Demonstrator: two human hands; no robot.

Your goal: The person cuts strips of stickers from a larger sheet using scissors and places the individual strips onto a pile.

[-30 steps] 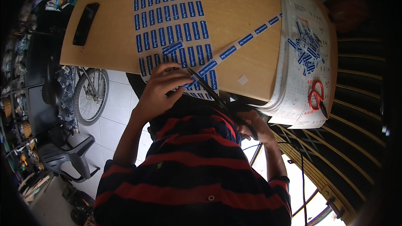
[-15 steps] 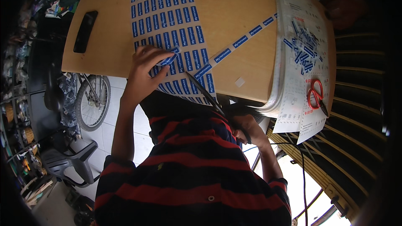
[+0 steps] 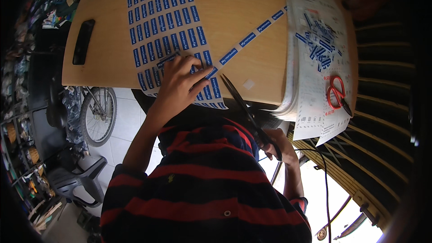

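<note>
The person's left forearm (image 3: 146, 137) slants inward to the left hand (image 3: 180, 81), palm down with bent fingers just past the near edge of the surface (image 3: 229, 9), while the curled right hand (image 3: 276, 144) stays short of that edge.

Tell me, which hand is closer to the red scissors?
Right. The right hand, gripping black scissors, is below and left of the red-handled scissors in the picture; the left hand is farther left, over the blue-label sheet.
</note>
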